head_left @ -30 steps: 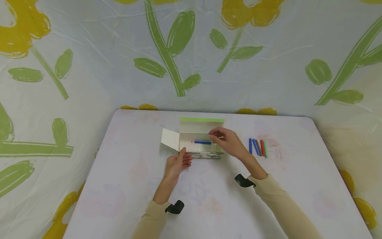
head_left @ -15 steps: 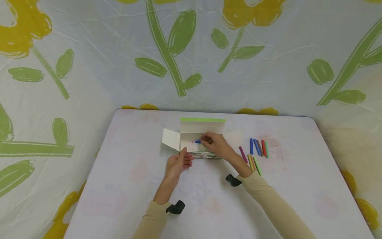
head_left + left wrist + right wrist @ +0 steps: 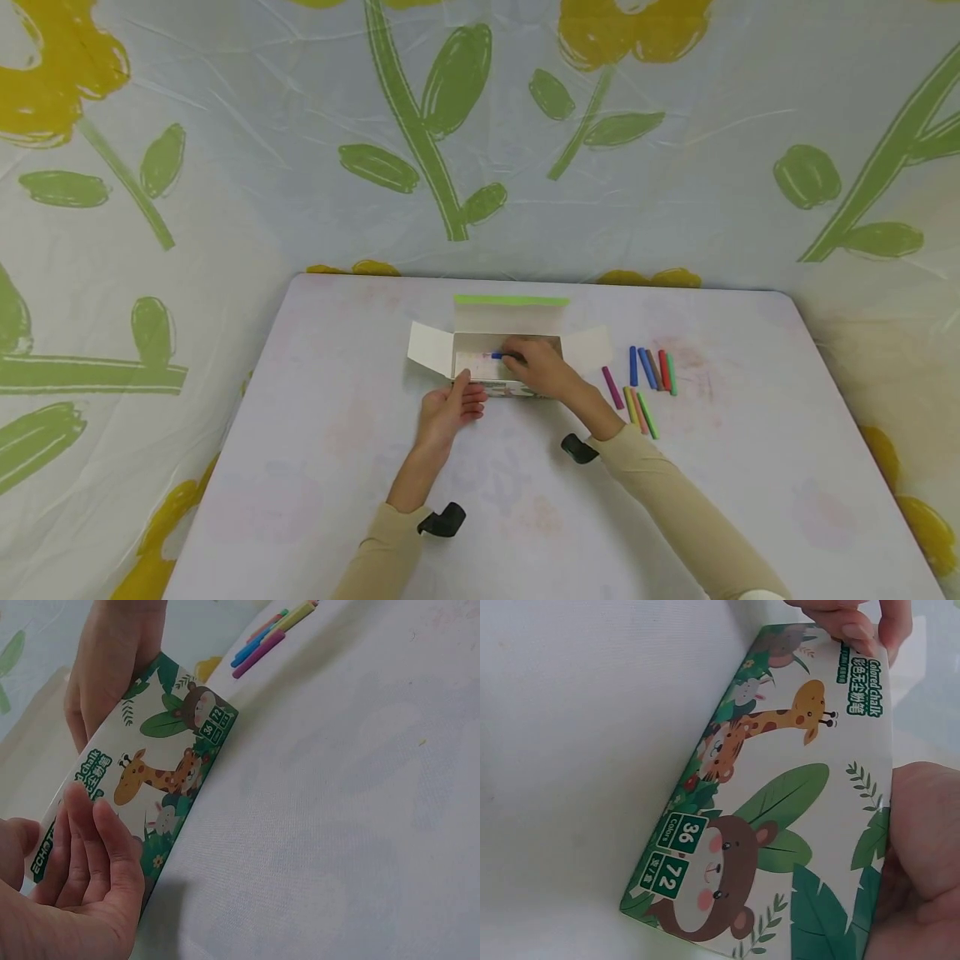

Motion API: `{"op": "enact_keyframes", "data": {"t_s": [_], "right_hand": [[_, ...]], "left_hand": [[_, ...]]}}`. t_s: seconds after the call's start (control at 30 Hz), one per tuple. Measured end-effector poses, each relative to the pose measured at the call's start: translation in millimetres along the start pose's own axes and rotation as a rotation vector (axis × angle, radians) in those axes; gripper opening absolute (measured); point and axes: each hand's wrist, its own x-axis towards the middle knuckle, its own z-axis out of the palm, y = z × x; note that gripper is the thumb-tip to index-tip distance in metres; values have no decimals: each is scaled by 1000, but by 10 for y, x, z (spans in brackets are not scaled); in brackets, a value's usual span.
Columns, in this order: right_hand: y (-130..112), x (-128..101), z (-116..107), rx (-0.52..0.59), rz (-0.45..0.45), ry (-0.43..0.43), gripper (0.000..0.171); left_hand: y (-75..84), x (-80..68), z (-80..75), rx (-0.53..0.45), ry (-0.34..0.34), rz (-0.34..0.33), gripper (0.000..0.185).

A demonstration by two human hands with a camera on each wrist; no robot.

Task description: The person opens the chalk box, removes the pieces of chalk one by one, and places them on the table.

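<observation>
box: open cardboard chalk box with a jungle-animal print [image 3: 504,367] sits mid-surface, a bit toward the far edge; lid flap with green edge stands up at the back, side flaps splayed out left and right.
box front wall: printed side faces you; in the right wrist view the giraffe and bear panel [image 3: 780,825] fills the frame, bottom edge down on the surface.
left hand: your left hand [image 3: 450,408] rests against the box's near left corner, fingers straight and together, flat on the printed wall [image 3: 97,847]; not curled round anything.
right hand: your right hand [image 3: 538,367] is down inside the box, fingers curled on the short blue chalk stick [image 3: 496,356]; only the stick's left end shows, so I cannot tell how firm the pinch is.
blue chalk: lies lengthwise inside the box, near the back wall, left end poking out past your fingers.
loose chalk: row of coloured chalk sticks [image 3: 649,369] on the surface right of the box, just beyond the right flap; a nearer group of purple, yellow, orange and green ones [image 3: 632,402] sits close to your right forearm.
surface: pale rounded-corner white surface [image 3: 315,467]; wide bare area near you and to the left of the box, far edge close behind the lid flap.
right side room: tight, chalk between your right forearm and the right edge.
backdrop: flower-print sheet [image 3: 450,125] rises right behind the far edge.
</observation>
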Motion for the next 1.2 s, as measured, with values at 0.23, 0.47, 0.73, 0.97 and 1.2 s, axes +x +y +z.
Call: {"op": "enact_keyframes", "data": {"t_s": [0.23,0.47,0.73,0.97,1.2], "right_hand": [[-19,20,-13,-7,-1,-23,14],[-41,53,-35,-34,-1,-67,14],[-30,87,-76,-64,-12,-107,15],[-65,155,-114,-200,25,-283,17],[-53,222,-136,-189,26,-398,6]], "left_hand": [[10,5,-9,12,-3,-2,52],[22,-4,-12,11,6,-5,52],[24,1,-4,0,-5,-4,52],[11,-14,-11,2,-17,-5,52],[0,-23,-9,9,-5,-8,53]]}}
